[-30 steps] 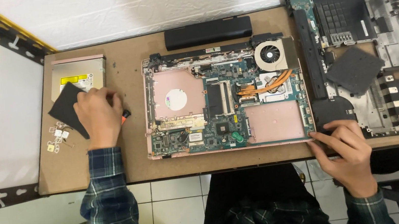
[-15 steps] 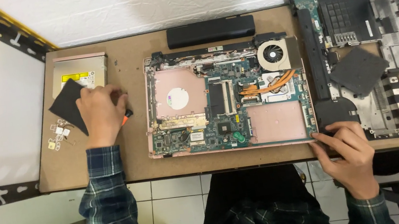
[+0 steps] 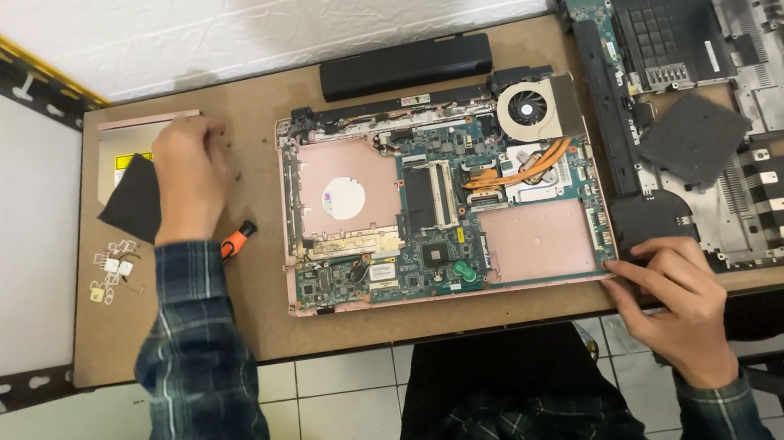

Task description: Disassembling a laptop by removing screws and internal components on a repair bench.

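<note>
The left hand (image 3: 189, 176) lies palm-down over the optical drive (image 3: 125, 149) and a black square pad (image 3: 135, 198) — whether its fingers clasp anything cannot be told; an orange-handled screwdriver (image 3: 235, 241) pokes out beside the wrist. The right hand (image 3: 675, 299), fingers loosely spread, touches the opened laptop base (image 3: 439, 194) at its near right corner.

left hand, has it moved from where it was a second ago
Yes. The left hand has gone up the board, away from the person, toward the silver drive at the far edge; the orange-handled screwdriver now shows below it.

Bare hands (image 3: 189, 176); long dark blue-green plaid flannel sleeves (image 3: 201, 376), buttoned cuffs.
</note>
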